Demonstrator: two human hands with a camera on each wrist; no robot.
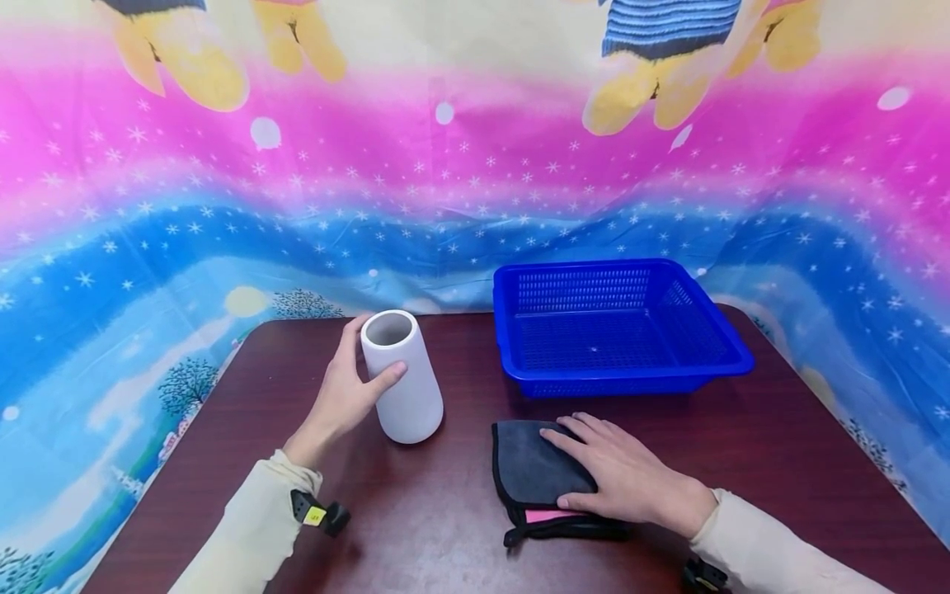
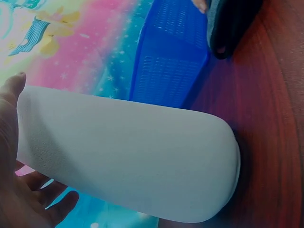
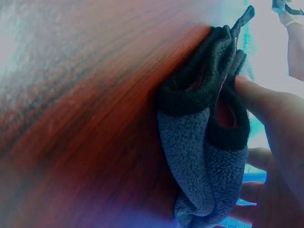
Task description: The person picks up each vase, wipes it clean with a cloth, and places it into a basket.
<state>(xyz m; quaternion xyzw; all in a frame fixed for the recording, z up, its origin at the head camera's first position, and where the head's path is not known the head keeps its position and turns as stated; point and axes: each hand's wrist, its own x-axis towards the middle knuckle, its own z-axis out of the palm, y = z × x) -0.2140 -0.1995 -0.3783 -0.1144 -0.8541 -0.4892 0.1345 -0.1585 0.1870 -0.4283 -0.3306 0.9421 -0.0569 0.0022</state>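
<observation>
A white tapered vase [image 1: 410, 396] with a round open top stands at the middle left of the table. My left hand [image 1: 345, 402] grips it near the rim, thumb on the near side and the other fingers round the far side. In the left wrist view the vase [image 2: 128, 152] fills the middle, its wide base close to the tabletop. A folded grey towel [image 1: 534, 462] with black edging, a corner loop and a pink inner face lies front right. My right hand [image 1: 631, 474] rests flat on it, fingers spread. The right wrist view shows the towel's thick folded layers [image 3: 185, 142].
A blue perforated plastic basket [image 1: 631, 375] stands at the back right, behind the towel. The dark red-brown wooden table [image 1: 416, 511] has rounded back corners. A printed cloth backdrop [image 1: 445, 181] hangs round the back and sides.
</observation>
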